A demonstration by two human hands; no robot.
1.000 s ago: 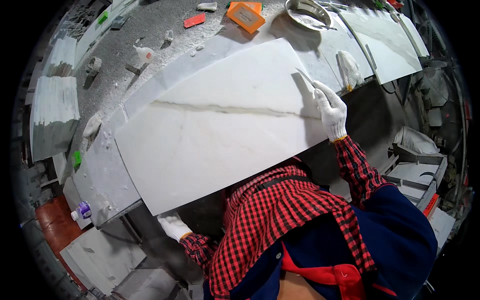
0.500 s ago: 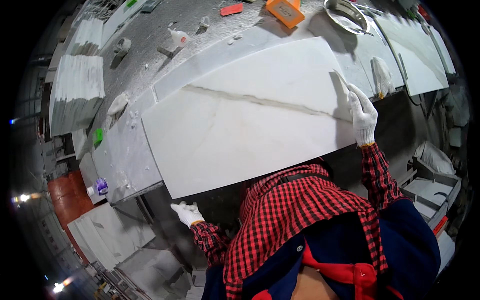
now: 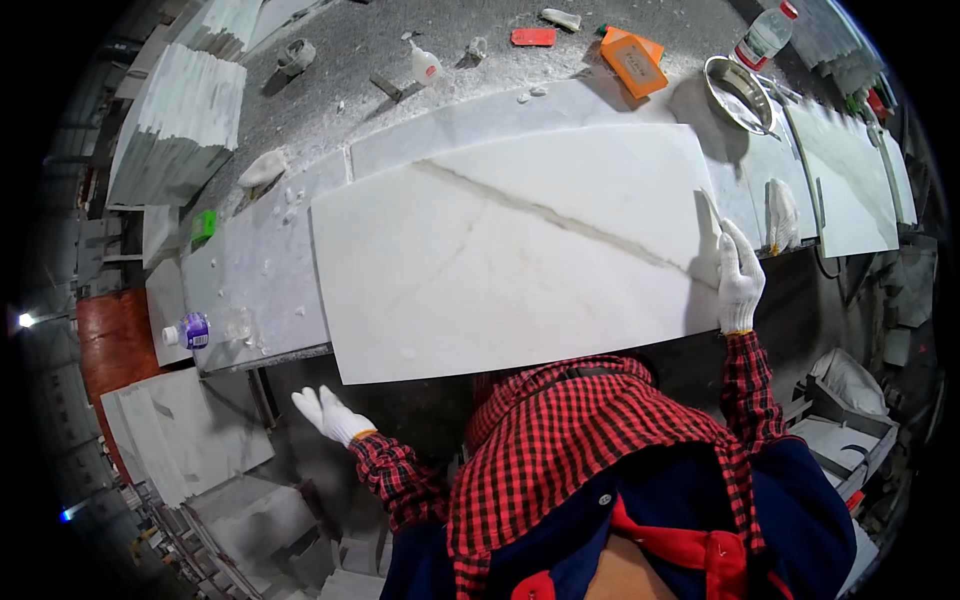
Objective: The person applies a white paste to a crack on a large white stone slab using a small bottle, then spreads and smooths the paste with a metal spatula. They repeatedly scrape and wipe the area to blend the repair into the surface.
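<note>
- A worker's gloved right hand [image 3: 740, 280] is gripping a thin, pale tool [image 3: 708, 210] in its fingers at the right edge of a large white slab [image 3: 520, 270]; whether the hand itself is touching the slab cannot be told.
- The gloved left hand [image 3: 333, 416] is hanging open and bare of any tool, its fingers parted, just below the slab's near left corner and apart from it.
- The slab is lying on the dusty table [image 3: 340, 80], its near edge jutting past the table's front toward the worker's checked apron [image 3: 560, 440].
- Careful work here is likely calling for a light, steady grip, the tool's tip kept from digging into the slab's face or chipping its edge.
- The overhanging near side is probably asking for gentle treatment, since a downward push or a bump from the body could tip or crack it.
- On the right, a loose white glove [image 3: 783, 215] is lying near the gripping hand and a metal bowl [image 3: 740, 95] is resting farther back, tightening the room for the elbow and wrist.
- On the left, a purple-labelled bottle [image 3: 195, 330] and a green block [image 3: 203, 225] are resting well apart from the slab, leaving a wider margin there.
</note>
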